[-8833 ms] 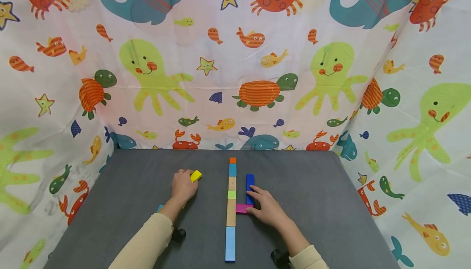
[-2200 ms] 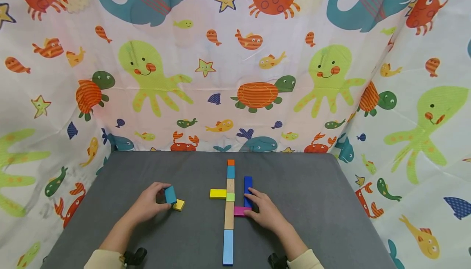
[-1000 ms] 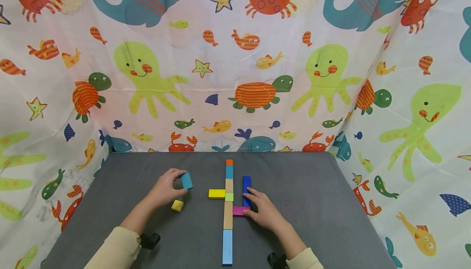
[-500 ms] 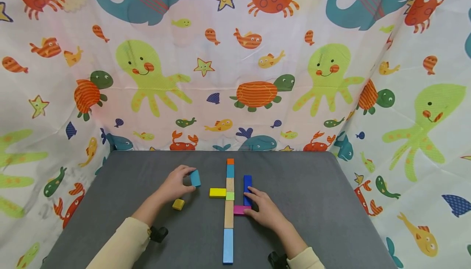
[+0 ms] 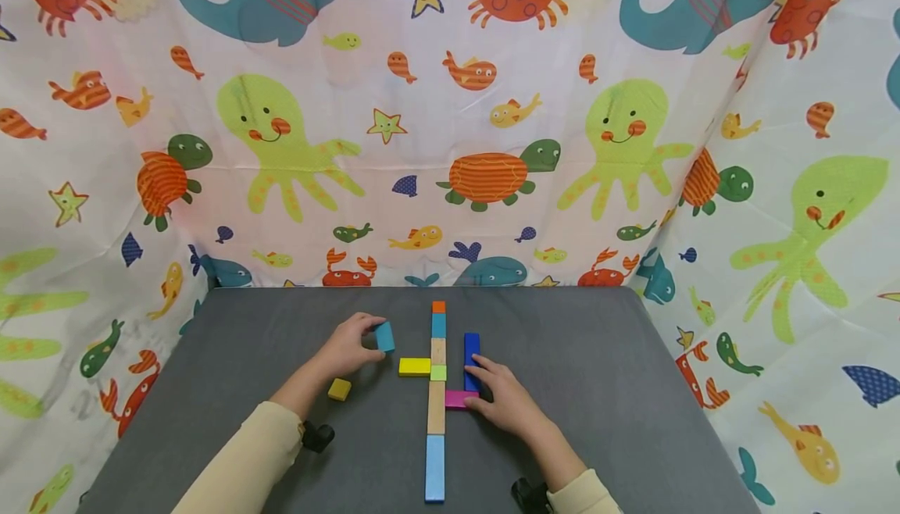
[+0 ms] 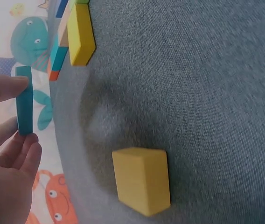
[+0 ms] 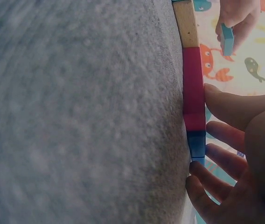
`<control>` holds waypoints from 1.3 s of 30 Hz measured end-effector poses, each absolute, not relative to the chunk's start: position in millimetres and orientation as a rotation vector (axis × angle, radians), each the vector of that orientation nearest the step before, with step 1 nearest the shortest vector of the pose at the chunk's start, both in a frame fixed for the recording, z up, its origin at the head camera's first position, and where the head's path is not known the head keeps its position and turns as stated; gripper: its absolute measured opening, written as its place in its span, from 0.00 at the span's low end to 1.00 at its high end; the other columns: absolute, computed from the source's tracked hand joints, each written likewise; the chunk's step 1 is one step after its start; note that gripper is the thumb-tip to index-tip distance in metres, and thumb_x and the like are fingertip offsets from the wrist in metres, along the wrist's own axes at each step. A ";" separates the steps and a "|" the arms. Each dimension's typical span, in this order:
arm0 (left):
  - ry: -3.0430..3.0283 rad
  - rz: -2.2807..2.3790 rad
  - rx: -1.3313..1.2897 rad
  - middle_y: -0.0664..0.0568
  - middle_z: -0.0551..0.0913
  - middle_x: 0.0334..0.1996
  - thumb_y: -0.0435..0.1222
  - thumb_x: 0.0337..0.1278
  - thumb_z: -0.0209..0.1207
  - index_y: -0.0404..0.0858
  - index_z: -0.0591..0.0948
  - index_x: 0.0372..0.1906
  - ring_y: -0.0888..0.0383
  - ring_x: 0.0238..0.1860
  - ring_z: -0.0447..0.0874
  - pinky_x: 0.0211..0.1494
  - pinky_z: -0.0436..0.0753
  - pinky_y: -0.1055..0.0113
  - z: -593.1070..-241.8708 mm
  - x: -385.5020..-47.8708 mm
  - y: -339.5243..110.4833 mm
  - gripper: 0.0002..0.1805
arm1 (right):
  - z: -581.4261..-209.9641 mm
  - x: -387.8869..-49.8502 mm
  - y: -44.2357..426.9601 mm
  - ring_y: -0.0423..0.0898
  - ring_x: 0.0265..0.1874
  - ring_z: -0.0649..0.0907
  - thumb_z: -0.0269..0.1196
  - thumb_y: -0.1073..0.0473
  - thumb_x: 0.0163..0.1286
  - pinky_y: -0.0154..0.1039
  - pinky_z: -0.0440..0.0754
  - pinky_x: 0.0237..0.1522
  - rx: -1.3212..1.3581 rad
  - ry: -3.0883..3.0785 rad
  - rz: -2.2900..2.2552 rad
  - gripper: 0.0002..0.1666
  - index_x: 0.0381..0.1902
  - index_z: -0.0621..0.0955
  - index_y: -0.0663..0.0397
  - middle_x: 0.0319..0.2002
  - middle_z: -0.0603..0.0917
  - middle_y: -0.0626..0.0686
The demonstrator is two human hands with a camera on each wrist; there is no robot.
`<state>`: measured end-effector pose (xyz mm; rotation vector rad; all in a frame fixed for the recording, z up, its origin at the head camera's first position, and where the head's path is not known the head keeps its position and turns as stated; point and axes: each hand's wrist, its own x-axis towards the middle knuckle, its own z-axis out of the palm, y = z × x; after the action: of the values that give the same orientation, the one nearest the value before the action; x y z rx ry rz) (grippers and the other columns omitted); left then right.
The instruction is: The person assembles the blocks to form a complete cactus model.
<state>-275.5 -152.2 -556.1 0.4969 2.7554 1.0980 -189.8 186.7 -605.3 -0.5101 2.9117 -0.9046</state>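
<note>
My left hand [image 5: 348, 350] pinches a teal block [image 5: 384, 337] between thumb and fingers, above the table and left of a column of blocks. The left wrist view shows this teal block [image 6: 25, 102] upright. My right hand [image 5: 513, 401] rests its thumb on a magenta block [image 5: 459, 399] and its fingers on a dark blue block [image 5: 472, 348]. The magenta block joins the column's right side; the blue one extends away from its outer end. A flat yellow block [image 5: 415, 367] touches the column's left side. A smaller yellow block [image 5: 340, 389] lies apart, nearer the left forearm.
The column runs from an orange block [image 5: 439, 307] through teal, wooden and lime green [image 5: 438, 373] blocks to a long light blue block [image 5: 435, 467]. A grey cloth covers the table [image 5: 583, 358]. Behind it hangs a sea-animal curtain [image 5: 422, 209].
Since 8.8 s ago, a yellow block has gone from my left hand to the column's left side. My left hand has lifted the teal block and carried it rightward. My right hand stays put.
</note>
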 end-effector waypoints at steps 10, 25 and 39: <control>2.723 1.136 0.468 0.38 0.75 0.68 0.35 0.59 0.74 0.35 0.77 0.73 0.40 0.64 0.78 0.66 0.80 0.43 -567.0 -283.3 -136.2 0.36 | -602.1 -187.6 185.9 0.64 0.77 0.69 0.71 0.46 0.73 0.67 0.73 0.69 -0.499 2.902 -0.914 0.37 0.75 0.77 0.51 0.80 0.69 0.58; 2.687 1.103 0.455 0.38 0.75 0.70 0.31 0.60 0.74 0.35 0.77 0.73 0.42 0.64 0.79 0.67 0.81 0.45 -576.3 -292.5 -118.8 0.36 | -605.2 -188.5 186.9 0.63 0.76 0.69 0.71 0.46 0.73 0.66 0.74 0.70 -0.507 2.900 -0.925 0.36 0.75 0.77 0.51 0.80 0.69 0.57; 2.672 1.031 0.435 0.40 0.76 0.71 0.31 0.61 0.74 0.36 0.77 0.73 0.42 0.65 0.79 0.69 0.79 0.46 -581.8 -297.0 -113.6 0.35 | -606.9 -188.3 185.8 0.62 0.77 0.68 0.70 0.45 0.74 0.66 0.73 0.70 -0.483 2.901 -0.936 0.36 0.75 0.77 0.49 0.80 0.68 0.55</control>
<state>-297.0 -113.6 -581.8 0.4352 2.6715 1.0307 -188.3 185.8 -606.9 -0.4833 2.9009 -0.9357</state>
